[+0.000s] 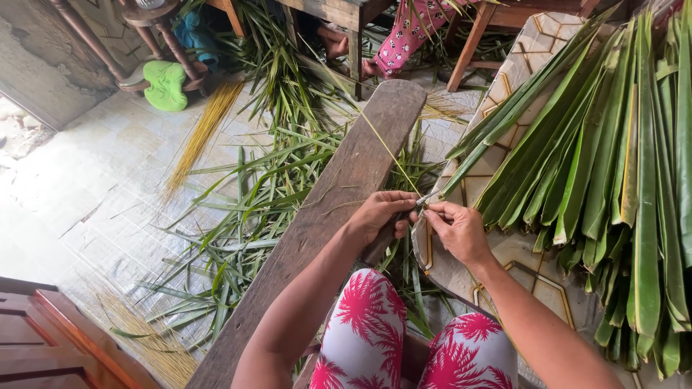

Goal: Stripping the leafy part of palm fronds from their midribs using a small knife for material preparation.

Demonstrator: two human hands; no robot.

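A: Head view: left hand (378, 214) closed on a knife handle, right hand (455, 229) pinching a leaf (461, 175) at its near end, over the plank (346, 180).
B: Handling?
A: Looks light, floppy; midrib (386, 148) thin, likely stiffer. Best held close to the blade.

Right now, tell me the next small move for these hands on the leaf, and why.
Probably draw the left hand back along the palm leaf: a thin midrib strand already stands free above it, while the right hand pinches the leaf end.
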